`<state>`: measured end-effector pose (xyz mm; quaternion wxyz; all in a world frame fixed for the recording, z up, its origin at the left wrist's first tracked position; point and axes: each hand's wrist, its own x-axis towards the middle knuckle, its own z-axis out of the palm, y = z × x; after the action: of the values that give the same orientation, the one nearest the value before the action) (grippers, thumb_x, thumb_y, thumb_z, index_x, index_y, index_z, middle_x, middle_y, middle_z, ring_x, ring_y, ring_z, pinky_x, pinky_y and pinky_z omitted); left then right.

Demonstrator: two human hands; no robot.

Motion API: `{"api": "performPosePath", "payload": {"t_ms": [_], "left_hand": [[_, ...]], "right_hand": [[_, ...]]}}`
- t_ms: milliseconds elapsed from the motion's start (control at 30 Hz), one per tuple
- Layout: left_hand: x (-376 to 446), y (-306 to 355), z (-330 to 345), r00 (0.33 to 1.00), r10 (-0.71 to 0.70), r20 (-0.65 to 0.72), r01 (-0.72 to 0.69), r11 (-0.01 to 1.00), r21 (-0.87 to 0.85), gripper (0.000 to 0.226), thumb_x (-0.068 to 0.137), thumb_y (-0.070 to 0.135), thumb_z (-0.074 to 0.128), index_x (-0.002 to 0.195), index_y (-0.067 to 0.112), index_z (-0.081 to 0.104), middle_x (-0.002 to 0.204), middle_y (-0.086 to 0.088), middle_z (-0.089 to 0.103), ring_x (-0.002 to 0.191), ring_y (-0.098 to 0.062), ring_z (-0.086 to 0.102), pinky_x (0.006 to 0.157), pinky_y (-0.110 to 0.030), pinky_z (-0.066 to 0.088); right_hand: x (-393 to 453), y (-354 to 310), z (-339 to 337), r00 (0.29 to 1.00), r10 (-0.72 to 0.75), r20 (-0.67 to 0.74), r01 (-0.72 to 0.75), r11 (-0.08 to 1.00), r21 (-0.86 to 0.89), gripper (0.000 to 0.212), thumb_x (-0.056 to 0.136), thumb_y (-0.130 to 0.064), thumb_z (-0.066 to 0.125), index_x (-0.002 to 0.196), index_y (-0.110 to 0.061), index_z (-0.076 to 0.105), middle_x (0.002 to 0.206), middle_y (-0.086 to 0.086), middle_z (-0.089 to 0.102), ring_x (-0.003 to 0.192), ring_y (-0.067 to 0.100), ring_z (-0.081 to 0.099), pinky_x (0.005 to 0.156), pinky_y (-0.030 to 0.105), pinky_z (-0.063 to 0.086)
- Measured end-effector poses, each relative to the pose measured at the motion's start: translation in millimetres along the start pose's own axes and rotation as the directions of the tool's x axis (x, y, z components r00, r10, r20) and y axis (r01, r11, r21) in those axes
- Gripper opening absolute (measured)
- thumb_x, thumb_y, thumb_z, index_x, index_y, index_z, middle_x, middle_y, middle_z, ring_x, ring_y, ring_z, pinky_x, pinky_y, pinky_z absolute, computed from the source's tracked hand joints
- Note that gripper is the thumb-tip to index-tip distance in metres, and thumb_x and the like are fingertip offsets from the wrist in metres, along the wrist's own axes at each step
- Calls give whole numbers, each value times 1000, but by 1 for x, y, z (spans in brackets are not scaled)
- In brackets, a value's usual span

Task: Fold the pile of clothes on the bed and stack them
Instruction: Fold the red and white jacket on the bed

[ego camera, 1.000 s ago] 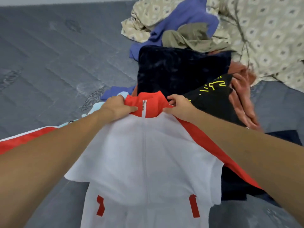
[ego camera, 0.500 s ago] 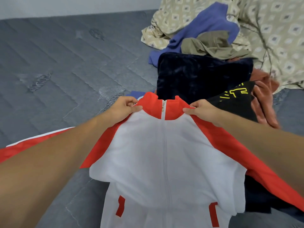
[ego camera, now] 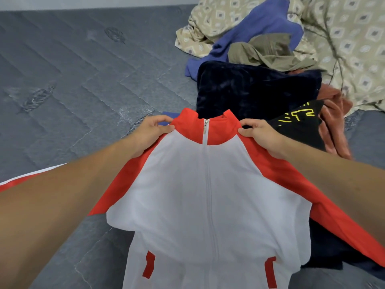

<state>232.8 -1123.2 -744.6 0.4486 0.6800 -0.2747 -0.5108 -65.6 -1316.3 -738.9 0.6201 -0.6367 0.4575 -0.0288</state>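
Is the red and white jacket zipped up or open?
Zipped up. The jacket's zipper pull sits at the red collar and the white front panels meet all the way down. Both hands pinch its shoulders.

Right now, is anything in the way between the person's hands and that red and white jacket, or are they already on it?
Nothing visible stands between them. The left hand and right hand each pinch the jacket at a shoulder beside the red collar. The pile of clothes lies beyond the collar, not between hands and jacket.
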Motion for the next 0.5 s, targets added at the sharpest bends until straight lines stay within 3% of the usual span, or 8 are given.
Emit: {"api": "performPosePath", "payload": {"t_ms": [267,400,500], "left_hand": [[6,-2,5,992,-1,-126,-12,995,-102,26,94,0,68,95,24,78,86,0,78,70,-11,73,66,-22,59],[3,-9,4,998,4,-61,-11,994,-107,31,97,-3,60,92,20,81,91,-6,80,75,-15,75,71,-26,62],[3,-13,3,999,-27,-18,26,996,-81,32,97,-4,56,94,15,82,95,-12,79,79,-20,75,79,-32,62]], "right_hand": [[4,9,-8,1000,28,7,-29,983,182,35,103,-5,56,113,-28,80,110,8,79,99,26,78,76,34,63],[4,11,-9,1000,26,-13,-24,983,180,36,100,2,53,104,-17,83,106,13,79,95,28,78,83,38,64],[3,11,-9,999,43,-31,-37,987,156,38,96,8,51,96,-13,84,102,13,80,94,29,78,77,34,63]]}}
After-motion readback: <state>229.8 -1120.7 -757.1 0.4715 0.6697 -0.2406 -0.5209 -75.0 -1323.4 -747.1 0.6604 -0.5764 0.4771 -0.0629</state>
